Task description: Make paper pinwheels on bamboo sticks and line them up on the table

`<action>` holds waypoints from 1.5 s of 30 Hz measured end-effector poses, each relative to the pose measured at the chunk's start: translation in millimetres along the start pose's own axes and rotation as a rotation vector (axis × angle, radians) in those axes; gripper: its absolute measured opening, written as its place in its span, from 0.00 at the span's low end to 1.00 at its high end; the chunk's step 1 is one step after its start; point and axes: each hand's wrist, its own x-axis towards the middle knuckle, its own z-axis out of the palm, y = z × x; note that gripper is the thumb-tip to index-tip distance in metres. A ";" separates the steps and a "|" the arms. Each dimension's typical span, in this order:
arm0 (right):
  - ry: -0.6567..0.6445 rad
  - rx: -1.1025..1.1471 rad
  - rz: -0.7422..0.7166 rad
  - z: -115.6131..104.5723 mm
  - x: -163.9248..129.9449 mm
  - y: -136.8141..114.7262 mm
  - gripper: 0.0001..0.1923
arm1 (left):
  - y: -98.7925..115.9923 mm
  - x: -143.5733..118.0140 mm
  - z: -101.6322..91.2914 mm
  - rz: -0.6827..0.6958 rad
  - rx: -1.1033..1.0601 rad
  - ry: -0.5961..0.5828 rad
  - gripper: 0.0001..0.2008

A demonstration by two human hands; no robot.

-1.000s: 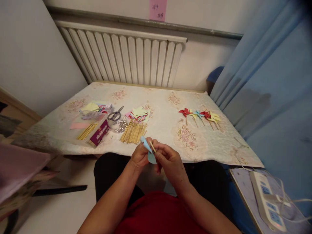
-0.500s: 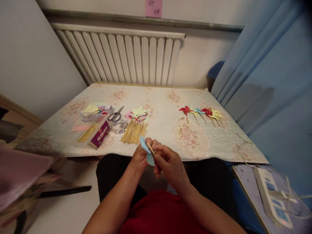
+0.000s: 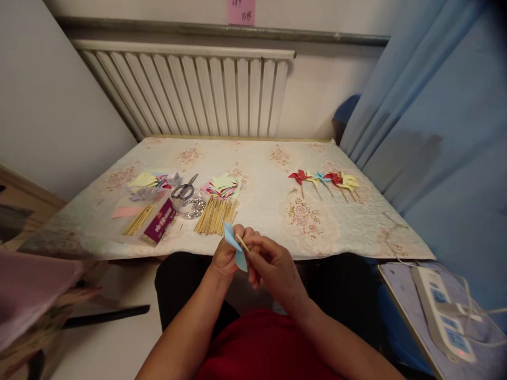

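Blue paper + stick pinched by left hand & right hand, just off table edge.

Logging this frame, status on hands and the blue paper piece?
Left hand shut on blue paper piece. Right hand pinching wooden stick against it. Held over table edge; stick pile just beyond, nothing in the way.

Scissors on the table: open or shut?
Shut, as far as the head view shows. The scissors lie flat on the table left of the stick pile, blades together in one line, handles side by side.
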 end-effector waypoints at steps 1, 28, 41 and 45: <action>0.002 0.000 0.003 0.0 0.2 0.1 0.12 | 0.0 0.0 0.0 -0.002 0.000 0.004 0.24; 0.067 -0.213 -0.078 0.7 -0.6 -2.1 0.11 | -0.7 -0.4 -2.9 0.055 0.024 -0.050 0.23; 0.101 -0.327 -0.179 1.4 0.6 12.8 0.13 | -0.2 0.0 -1.7 0.068 0.002 -0.025 0.19; 0.092 -0.264 -0.143 0.8 3.6 13.3 0.13 | 0.0 -0.2 -0.4 0.053 0.012 0.014 0.18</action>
